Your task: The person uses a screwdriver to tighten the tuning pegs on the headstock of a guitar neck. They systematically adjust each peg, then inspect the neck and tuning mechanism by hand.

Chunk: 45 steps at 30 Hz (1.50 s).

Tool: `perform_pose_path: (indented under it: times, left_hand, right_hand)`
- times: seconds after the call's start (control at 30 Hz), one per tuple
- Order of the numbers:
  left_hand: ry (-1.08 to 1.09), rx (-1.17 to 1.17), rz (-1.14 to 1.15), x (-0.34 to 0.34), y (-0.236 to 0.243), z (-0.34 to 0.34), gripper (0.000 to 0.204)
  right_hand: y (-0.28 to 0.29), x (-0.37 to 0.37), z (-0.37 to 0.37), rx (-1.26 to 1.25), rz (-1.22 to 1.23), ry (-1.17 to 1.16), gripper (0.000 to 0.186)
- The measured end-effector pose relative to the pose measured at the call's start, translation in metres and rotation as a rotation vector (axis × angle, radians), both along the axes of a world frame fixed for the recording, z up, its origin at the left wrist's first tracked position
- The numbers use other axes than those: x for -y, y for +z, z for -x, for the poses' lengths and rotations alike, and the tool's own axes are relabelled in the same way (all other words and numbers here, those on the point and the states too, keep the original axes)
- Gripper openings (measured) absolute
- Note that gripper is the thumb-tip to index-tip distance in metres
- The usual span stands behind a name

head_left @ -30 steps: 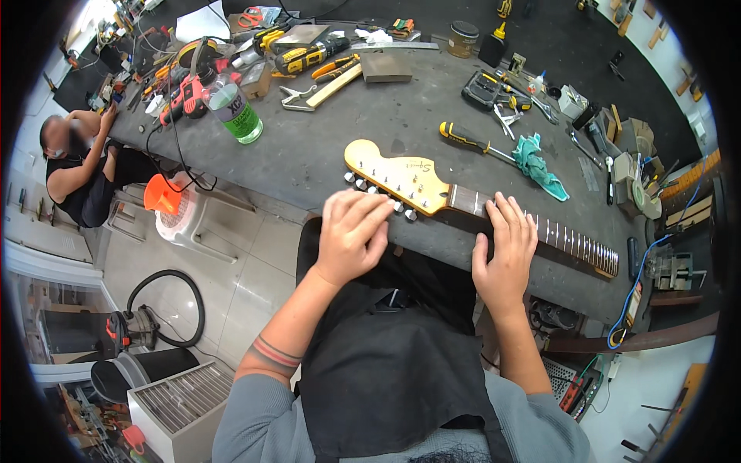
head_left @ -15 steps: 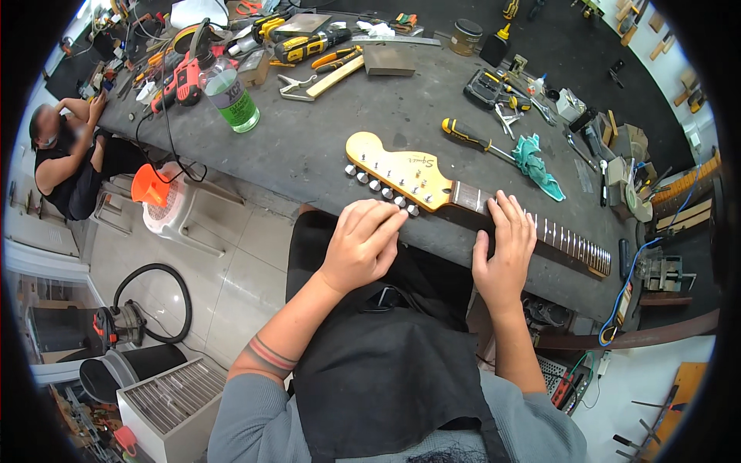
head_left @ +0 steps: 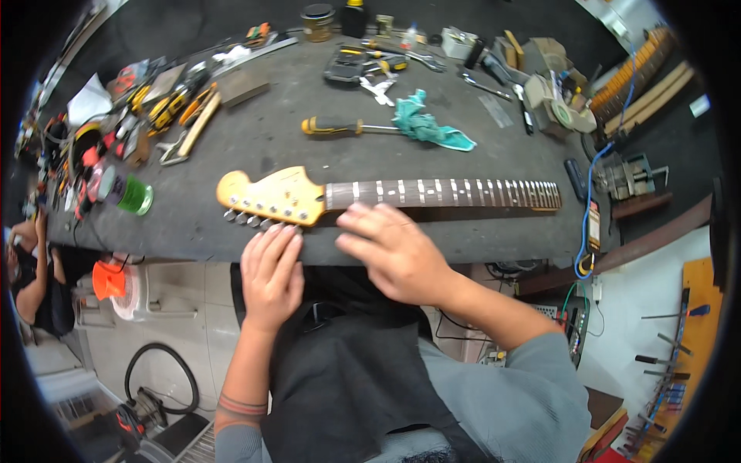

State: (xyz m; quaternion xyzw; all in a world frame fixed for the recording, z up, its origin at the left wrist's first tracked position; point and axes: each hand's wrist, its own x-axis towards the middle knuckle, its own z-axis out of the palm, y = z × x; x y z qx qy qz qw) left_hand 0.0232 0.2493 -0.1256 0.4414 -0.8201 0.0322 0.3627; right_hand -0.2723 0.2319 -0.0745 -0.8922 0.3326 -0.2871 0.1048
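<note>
A guitar neck with a dark fretboard and light inlays lies across the front of the dark workbench, its pale wooden headstock to the left. Metal tuning pegs line the headstock's near edge. My left hand is at the bench edge, fingers stretched side by side, tips at the pegs nearest the fretboard; whether they touch is unclear. With fingers extended and slightly blurred, my right hand hovers by the fretboard's near edge, close to the nut. Nothing shows in either hand.
Beyond the neck lie a yellow-black screwdriver and a crumpled green cloth. A bottle of green liquid stands left, among tools. A blue cable hangs at the right. Another person sits at far left, near a stool.
My view has turned to the right, so the bench things appear farther left. My right hand has come off the fretboard and moved left toward the nut. My left hand stays by the pegs.
</note>
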Motion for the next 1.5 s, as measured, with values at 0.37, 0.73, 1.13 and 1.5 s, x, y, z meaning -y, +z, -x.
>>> perform_pose_path:
  times: [0.37,0.73,1.13,1.5]
  left_hand:
    - [0.12,0.163,-0.031,0.005,0.008,0.003,0.041]
    - [0.299,0.118,-0.079,0.011,0.01,-0.02,0.042]
    - [0.324,0.085,-0.032,0.021,0.016,-0.051,0.045]
    - [0.196,0.11,-0.001,0.017,0.029,-0.049,0.041]
  right_hand:
    - [-0.005,0.044,0.016,-0.203,-0.041,0.493,0.051]
    - [0.014,0.058,0.022,-0.272,-0.284,0.591,0.063]
    - [0.014,0.052,0.017,-0.181,-0.331,0.581,0.059]
    - [0.011,0.038,-0.01,-0.237,-0.129,0.487,0.056]
